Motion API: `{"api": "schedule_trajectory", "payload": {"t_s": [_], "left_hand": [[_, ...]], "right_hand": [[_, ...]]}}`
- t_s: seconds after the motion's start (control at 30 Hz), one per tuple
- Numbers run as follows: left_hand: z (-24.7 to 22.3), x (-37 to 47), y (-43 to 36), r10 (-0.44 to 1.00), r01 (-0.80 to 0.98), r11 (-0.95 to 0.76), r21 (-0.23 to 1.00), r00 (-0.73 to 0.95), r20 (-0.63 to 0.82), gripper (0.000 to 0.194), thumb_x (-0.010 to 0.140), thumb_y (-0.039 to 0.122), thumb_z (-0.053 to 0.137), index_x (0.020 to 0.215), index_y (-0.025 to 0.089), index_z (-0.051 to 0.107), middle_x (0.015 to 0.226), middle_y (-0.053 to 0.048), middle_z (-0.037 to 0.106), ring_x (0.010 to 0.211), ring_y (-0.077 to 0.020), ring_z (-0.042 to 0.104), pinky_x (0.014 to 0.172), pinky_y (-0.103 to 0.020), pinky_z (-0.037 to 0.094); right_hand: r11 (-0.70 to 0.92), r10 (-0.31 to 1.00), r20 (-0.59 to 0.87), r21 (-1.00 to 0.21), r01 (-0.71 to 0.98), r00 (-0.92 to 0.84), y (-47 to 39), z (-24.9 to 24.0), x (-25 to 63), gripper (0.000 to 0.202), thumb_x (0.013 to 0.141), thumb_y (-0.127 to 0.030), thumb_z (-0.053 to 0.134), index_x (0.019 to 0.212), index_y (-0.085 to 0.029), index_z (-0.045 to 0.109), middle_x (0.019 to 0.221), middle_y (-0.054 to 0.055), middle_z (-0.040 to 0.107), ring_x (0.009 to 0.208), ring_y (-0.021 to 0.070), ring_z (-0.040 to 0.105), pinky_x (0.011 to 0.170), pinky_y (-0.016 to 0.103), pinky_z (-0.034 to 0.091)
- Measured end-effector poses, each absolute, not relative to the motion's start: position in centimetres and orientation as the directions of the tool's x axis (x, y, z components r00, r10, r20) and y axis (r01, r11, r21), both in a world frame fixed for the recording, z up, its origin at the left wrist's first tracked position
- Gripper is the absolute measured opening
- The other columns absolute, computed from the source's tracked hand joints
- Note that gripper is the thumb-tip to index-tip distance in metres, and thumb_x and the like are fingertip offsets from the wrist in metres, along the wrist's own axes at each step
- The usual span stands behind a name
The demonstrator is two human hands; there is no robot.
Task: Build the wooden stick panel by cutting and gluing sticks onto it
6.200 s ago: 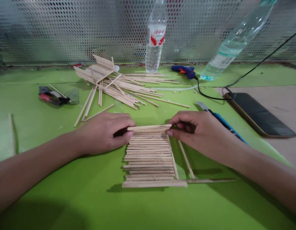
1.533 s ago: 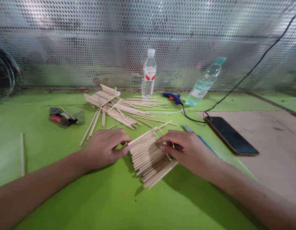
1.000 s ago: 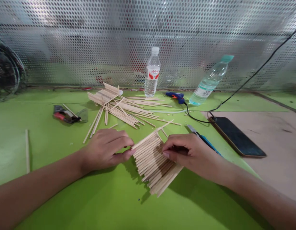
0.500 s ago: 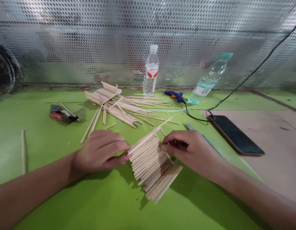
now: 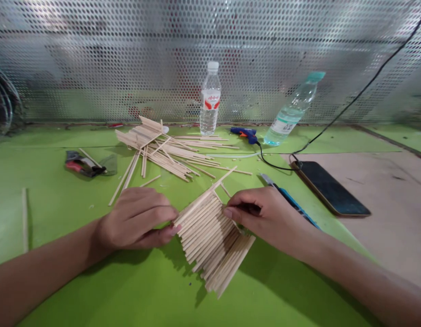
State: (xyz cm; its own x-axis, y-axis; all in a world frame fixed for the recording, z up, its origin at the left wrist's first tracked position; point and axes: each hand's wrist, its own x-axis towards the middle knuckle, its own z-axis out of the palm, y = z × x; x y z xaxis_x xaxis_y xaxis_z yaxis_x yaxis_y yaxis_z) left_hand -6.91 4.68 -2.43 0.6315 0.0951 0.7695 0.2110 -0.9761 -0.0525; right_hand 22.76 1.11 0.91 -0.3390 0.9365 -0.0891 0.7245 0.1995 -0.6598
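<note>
Between my hands is a panel of thin wooden sticks [image 5: 210,234], laid side by side and tilted above the green table. My left hand [image 5: 140,220] pinches its left corner between thumb and fingers. At the panel's right edge, my right hand [image 5: 264,211] is closed, thumb and forefinger pinching a thin cross stick there; its other fingers curl out of sight. One longer stick juts up past the panel's top edge. Just beyond my right hand lies a blue and black utility knife [image 5: 295,204], partly covered by that hand.
Behind the panel lies a pile of loose sticks [image 5: 172,161] with a small stick structure [image 5: 142,134] on it. A blue glue gun [image 5: 245,134], a clear bottle [image 5: 210,106], a leaning green-capped bottle [image 5: 294,113], a phone [image 5: 329,186] and red-handled pliers [image 5: 81,165] lie around. A perforated metal screen [image 5: 145,59] stands behind.
The panel's near end has dipped slightly toward me, and both hands keep their hold. More of the utility knife shows beside my right hand. The whole view has shifted a little.
</note>
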Motion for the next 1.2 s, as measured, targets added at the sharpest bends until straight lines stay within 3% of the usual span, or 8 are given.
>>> {"api": "schedule_trajectory", "payload": {"t_s": [0.27,0.67,0.77,0.83,0.93,1.03,1.1,1.2], "left_hand": [[-2.5,-6.8,4.7,0.119,0.250,-0.967,-0.049,0.614,0.780,0.009,0.087,0.018,0.071,0.089,0.024,0.064,0.062,0.004,0.066,0.052,-0.0130,0.061,0.044,-0.027,0.047],[-2.3,-6.7,4.6,0.154,0.260,-0.965,-0.020,0.629,0.762,0.010,0.087,0.016,0.072,0.090,0.019,0.063,0.066,0.001,0.068,0.057,-0.0132,0.063,0.047,-0.028,0.048],[-2.5,-6.8,4.6,0.174,0.280,-0.960,-0.011,0.626,0.760,0.011,0.088,0.018,0.072,0.091,0.021,0.062,0.068,0.003,0.068,0.058,-0.0120,0.063,0.049,-0.026,0.049],[-2.5,-6.8,4.7,0.181,0.282,-0.959,0.001,0.612,0.770,0.008,0.092,0.020,0.068,0.090,0.022,0.061,0.067,0.004,0.067,0.057,-0.0104,0.062,0.048,-0.024,0.048],[-2.1,-6.6,4.8,0.234,0.306,-0.951,0.050,0.599,0.766,0.010,0.096,0.023,0.063,0.087,0.021,0.060,0.064,0.005,0.064,0.053,-0.0086,0.058,0.045,-0.021,0.045],[-1.7,-6.6,4.8,0.340,0.362,-0.921,0.146,0.559,0.757,0.011,0.099,0.024,0.060,0.088,0.021,0.060,0.066,0.005,0.063,0.054,-0.0081,0.057,0.047,-0.020,0.045],[-1.6,-6.7,4.8,0.398,0.401,-0.895,0.194,0.525,0.752,0.010,0.099,0.024,0.059,0.090,0.020,0.062,0.070,0.004,0.065,0.058,-0.0087,0.059,0.051,-0.021,0.047],[-1.7,-6.8,4.9,0.443,0.440,-0.871,0.219,0.509,0.738,0.009,0.098,0.024,0.059,0.092,0.020,0.063,0.073,0.003,0.066,0.062,-0.0096,0.061,0.055,-0.023,0.047]], "right_hand": [[0.239,0.924,-0.070,-0.663,0.710,-0.377,1.1,1.2,22.8,0.023,0.094,-0.031,0.060,0.081,-0.021,0.076,0.071,0.000,0.072,0.060,0.0122,0.057,0.054,0.025,0.040],[0.290,0.901,-0.083,-0.616,0.733,-0.426,0.9,1.2,23.6,0.016,0.091,-0.027,0.062,0.088,-0.025,0.078,0.071,-0.002,0.072,0.058,0.0117,0.059,0.054,0.026,0.043],[0.340,0.892,-0.030,-0.610,0.716,-0.450,1.1,1.4,23.7,0.017,0.094,-0.025,0.059,0.088,-0.023,0.075,0.079,0.000,0.074,0.064,0.0135,0.063,0.057,0.027,0.047],[0.376,0.905,0.070,-0.592,0.713,-0.419,1.4,1.6,23.9,0.019,0.095,-0.024,0.056,0.101,-0.023,0.074,0.097,0.005,0.075,0.077,0.0175,0.068,0.063,0.029,0.053],[0.451,0.892,0.218,-0.475,0.756,-0.396,1.8,1.8,24.8,0.041,0.096,-0.031,0.058,0.137,-0.026,0.062,0.139,0.012,0.063,0.117,0.0292,0.065,0.092,0.045,0.058],[0.520,0.850,0.116,-0.346,0.781,-0.514,1.9,1.9,25.8,0.091,0.085,-0.059,0.073,0.162,-0.037,0.030,0.169,0.010,0.030,0.151,0.0428,0.033,0.115,0.065,0.041],[0.540,0.822,-0.001,-0.320,0.779,-0.570,1.9,1.8,26.3,0.123,0.072,-0.074,0.077,0.167,-0.040,0.008,0.175,0.007,0.013,0.157,0.0462,0.015,0.118,0.071,0.031],[0.517,0.808,-0.118,-0.329,0.790,-0.577,2.0,1.7,26.6,0.129,0.072,-0.081,0.072,0.166,-0.038,-0.005,0.176,0.008,0.006,0.158,0.0447,0.007,0.121,0.072,0.023]]}}
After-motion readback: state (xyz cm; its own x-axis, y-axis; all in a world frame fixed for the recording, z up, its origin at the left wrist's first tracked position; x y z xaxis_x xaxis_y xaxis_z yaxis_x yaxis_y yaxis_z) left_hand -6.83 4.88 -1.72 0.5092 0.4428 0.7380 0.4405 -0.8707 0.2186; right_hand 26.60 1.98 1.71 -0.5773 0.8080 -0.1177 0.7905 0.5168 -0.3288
